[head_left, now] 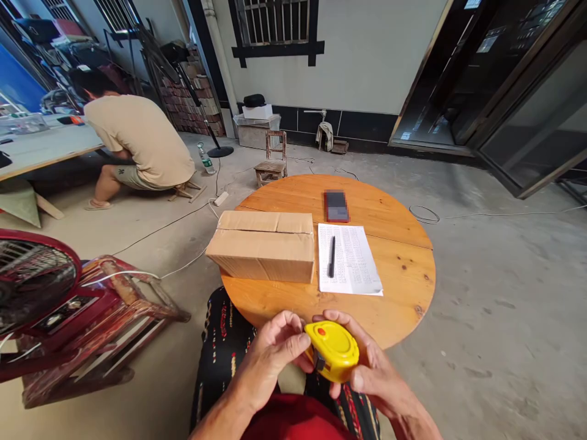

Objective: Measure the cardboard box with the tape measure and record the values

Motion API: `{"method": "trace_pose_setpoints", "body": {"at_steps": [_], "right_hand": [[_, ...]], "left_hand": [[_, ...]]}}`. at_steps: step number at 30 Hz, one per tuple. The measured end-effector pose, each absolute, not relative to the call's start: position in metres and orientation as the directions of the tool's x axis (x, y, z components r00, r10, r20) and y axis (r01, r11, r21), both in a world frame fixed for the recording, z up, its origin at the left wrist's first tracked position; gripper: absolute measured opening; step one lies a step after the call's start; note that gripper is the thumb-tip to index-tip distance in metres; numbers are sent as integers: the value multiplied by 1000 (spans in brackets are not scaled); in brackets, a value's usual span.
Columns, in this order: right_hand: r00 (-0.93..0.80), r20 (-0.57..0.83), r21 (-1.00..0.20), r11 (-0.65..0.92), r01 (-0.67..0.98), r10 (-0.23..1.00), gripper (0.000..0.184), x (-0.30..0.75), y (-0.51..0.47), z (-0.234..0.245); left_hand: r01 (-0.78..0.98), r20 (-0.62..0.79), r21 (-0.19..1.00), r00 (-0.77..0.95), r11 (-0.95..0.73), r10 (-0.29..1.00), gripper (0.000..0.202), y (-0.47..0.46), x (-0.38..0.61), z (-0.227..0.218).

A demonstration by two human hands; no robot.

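A yellow tape measure (337, 347) with a red button and a black part at its mouth is held above my lap, at the near edge of the round table. My right hand (378, 373) wraps around its right side, thumb in front and fingers behind. With thumb and fingers closed, my left hand (279, 348) grips the tape measure's left end; whether it pinches the blade's tip is hidden. Beyond my hands, a closed cardboard box (266, 247) rests on the table's left half. Printed sheets (353, 260) lie right of it, a black pen (331, 256) on top.
A dark phone-like object (336, 206) lies at the far side of the wooden table (403, 293). On the left, a red fan (50, 305) sits on a wooden chair (132, 293). A person (137, 140) sits by another table (59, 143). Cables cross the floor near a small chair (271, 165).
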State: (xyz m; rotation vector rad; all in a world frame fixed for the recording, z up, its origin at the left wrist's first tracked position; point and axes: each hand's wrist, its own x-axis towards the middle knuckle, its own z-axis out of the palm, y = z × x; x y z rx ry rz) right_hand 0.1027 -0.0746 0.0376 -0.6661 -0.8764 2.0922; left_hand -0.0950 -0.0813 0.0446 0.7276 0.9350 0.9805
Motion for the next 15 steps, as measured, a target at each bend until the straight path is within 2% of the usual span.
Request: {"method": "trace_pose_setpoints", "body": {"at_steps": [2, 5, 9, 12, 15], "right_hand": [[-575, -179, -778, -473, -413, 798, 91, 105, -78, 35], [-560, -175, -858, -404, -316, 810, 92, 109, -85, 30], [-434, -111, -989, -143, -42, 894, 88, 115, -96, 24], [-378, 18, -993, 63, 105, 926, 77, 115, -98, 21], [-388, 108, -972, 179, 152, 915, 65, 114, -94, 19]], "left_hand": [[-382, -311, 833, 276, 401, 910, 35, -83, -96, 46], [-389, -311, 827, 286, 406, 907, 37, -86, -96, 46], [-362, -299, 848, 278, 388, 913, 37, -90, -98, 38], [-341, -300, 857, 283, 387, 911, 38, -91, -99, 33], [-325, -305, 864, 272, 386, 913, 41, -91, -98, 33]]}}
